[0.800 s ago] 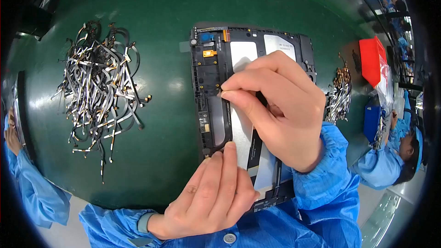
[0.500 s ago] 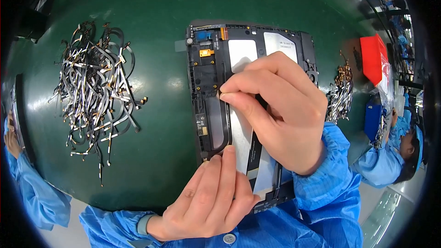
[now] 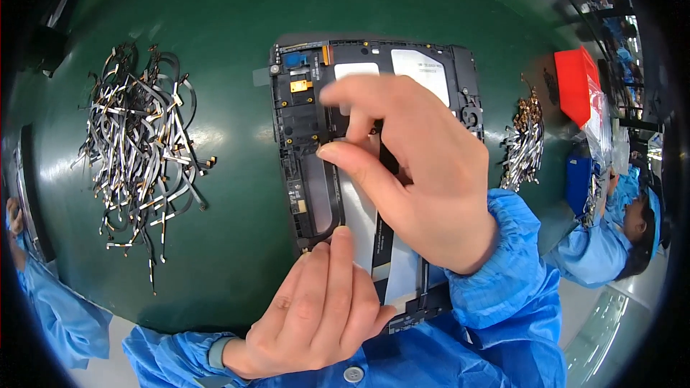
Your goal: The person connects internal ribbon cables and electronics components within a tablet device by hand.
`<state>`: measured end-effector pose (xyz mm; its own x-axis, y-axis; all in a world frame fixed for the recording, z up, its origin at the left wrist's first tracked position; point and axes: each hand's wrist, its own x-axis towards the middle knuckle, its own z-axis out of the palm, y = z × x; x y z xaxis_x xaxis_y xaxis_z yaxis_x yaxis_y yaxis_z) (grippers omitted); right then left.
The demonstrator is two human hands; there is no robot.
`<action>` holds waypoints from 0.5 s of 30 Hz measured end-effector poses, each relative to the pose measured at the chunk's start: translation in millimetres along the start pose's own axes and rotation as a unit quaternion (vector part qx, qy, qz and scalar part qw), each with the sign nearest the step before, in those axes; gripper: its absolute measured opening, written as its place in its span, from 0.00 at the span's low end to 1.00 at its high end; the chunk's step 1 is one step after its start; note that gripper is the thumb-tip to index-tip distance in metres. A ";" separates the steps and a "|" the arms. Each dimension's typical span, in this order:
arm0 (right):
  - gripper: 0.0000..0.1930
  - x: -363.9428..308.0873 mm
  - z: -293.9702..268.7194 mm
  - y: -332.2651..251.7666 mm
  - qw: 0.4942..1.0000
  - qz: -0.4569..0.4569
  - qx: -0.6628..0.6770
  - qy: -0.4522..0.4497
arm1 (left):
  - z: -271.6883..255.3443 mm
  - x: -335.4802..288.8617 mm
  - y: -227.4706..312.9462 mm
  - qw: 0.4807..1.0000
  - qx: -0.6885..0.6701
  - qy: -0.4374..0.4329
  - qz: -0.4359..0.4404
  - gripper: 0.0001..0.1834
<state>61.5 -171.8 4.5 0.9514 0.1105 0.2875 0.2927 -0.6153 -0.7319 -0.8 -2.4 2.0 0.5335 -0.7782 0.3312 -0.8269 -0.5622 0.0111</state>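
Note:
In front of me lies an opened tablet body (image 3: 305,116), black with silvery panels and small gold contacts. A thin black flat cable (image 3: 333,190) runs along its left part and curves at the lower end. The fingers of my left hand (image 3: 309,309) are held together, their tips pressing that cable at the curve by the lower left edge. My right hand (image 3: 431,165) hovers over the middle of the body. Its thumb tip is at the cable's upper stretch, while the index finger is raised away from the thumb and blurred.
A tangled pile of flat cables (image 3: 144,151) lies on the green tabletop (image 3: 230,244) at left. A smaller bundle of cables (image 3: 523,147) is at right, near a red bin (image 3: 575,86) and a blue bin (image 3: 578,183). Co-workers in blue sit at both sides.
My right index finger has parted from the thumb and lifted. The tablet body and both hands sit a little farther left in view. My left fingers stay at the cable's curve.

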 end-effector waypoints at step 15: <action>0.19 -6.7 -14.6 -0.7 0.972 -0.169 -0.145 -0.073 | -5.4 1.7 -3.1 1.000 0.020 -0.004 0.004 0.28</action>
<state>53.5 -183.5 12.1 0.8158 0.4402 0.3751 0.5709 -0.7169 -0.4002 1.7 -0.4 7.7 0.5285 -0.7851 0.3231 -0.8238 -0.5662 -0.0285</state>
